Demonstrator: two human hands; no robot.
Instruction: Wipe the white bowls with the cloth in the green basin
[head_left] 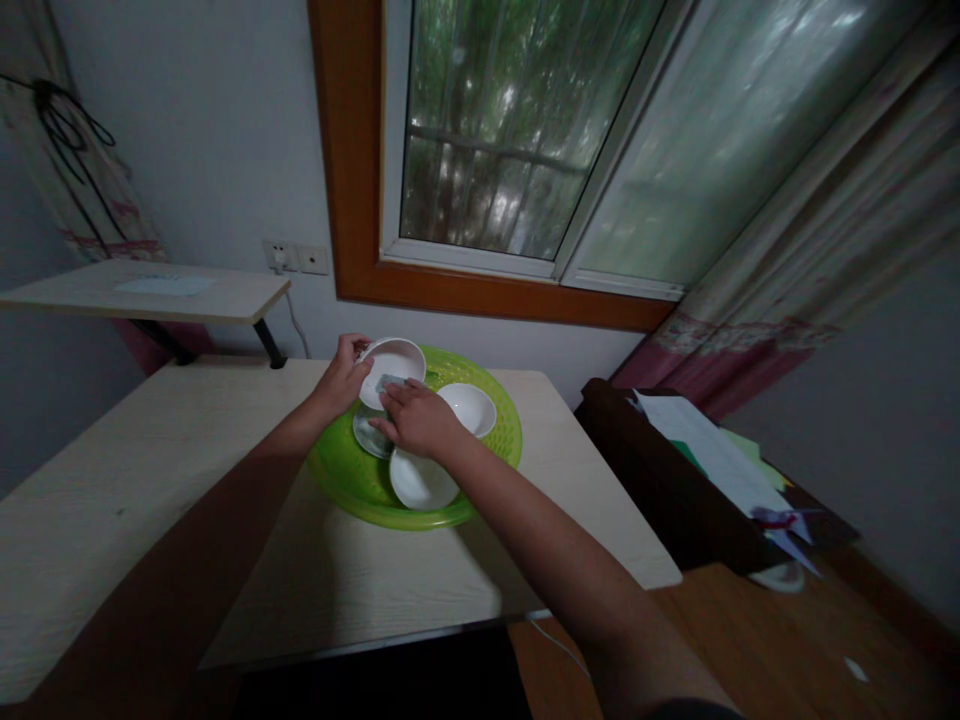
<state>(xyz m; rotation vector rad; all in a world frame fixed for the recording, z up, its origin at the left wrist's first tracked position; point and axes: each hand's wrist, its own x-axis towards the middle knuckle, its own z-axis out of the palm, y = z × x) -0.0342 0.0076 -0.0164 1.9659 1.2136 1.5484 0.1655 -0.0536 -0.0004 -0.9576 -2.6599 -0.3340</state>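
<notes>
Holding a white bowl (397, 357) tilted over the rear left of a green plastic basket (337, 480) on the desk (585, 500), with the left hand (346, 375)'s grip closed on its rim. Pressing an apparent greyish cloth (389, 383) inside with the right hand (421, 418)'s grip spread. Seemingly mid-wipe; cannot tell whether done or left for two more bowls (424, 485) and a translucent dish (369, 432) in the basket.

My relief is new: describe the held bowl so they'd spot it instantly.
A green basket sits on the pale table below the window. Over its far-left rim is the white bowl, the only one with the left hand gripping its edge.
</notes>
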